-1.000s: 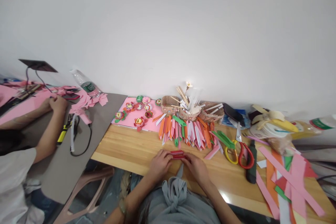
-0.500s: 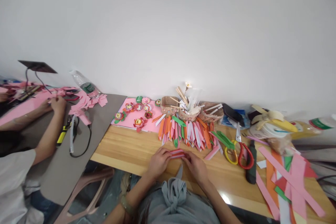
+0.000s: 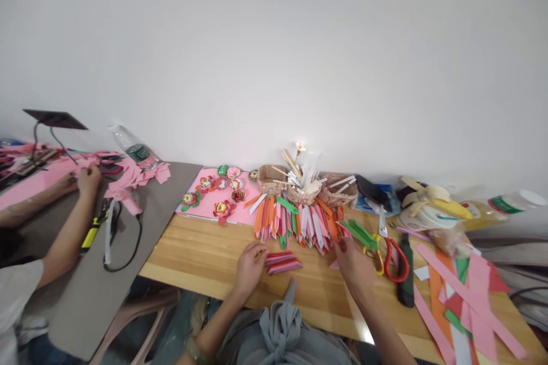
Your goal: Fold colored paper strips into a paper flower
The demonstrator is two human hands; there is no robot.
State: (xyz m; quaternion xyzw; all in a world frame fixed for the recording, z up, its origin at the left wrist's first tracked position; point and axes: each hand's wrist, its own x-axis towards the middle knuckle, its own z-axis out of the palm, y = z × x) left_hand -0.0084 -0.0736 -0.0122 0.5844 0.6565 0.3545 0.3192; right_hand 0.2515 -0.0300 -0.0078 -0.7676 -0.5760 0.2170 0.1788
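A small set of red and pink folded paper strips (image 3: 283,262) lies on the wooden table in front of me. Just left of its end is my left hand (image 3: 250,267), fingers loosely bent and apart, holding nothing I can see. My right hand (image 3: 354,262) is further right, its fingertips pinched down at a pink folded paper strip (image 3: 335,264) that it partly covers. Beyond the hands spreads a pile of folded paper strips (image 3: 314,225) in orange, pink, white and green. Green-and-yellow-handled scissors (image 3: 363,235) and red-handled scissors (image 3: 396,259) are beside my right hand.
Paper flowers (image 3: 222,208) stand on a pink sheet (image 3: 204,206). Small woven baskets (image 3: 272,181) line the wall. A black bottle (image 3: 406,276) and loose paper strips (image 3: 482,296) are at right. A co-worker's hands (image 3: 88,179) handle pink paper at the left table.
The red and pink strips, held between both hands before, now lie on the table. My right hand has moved right to the pink strip by the pile. My left hand has drawn slightly left.
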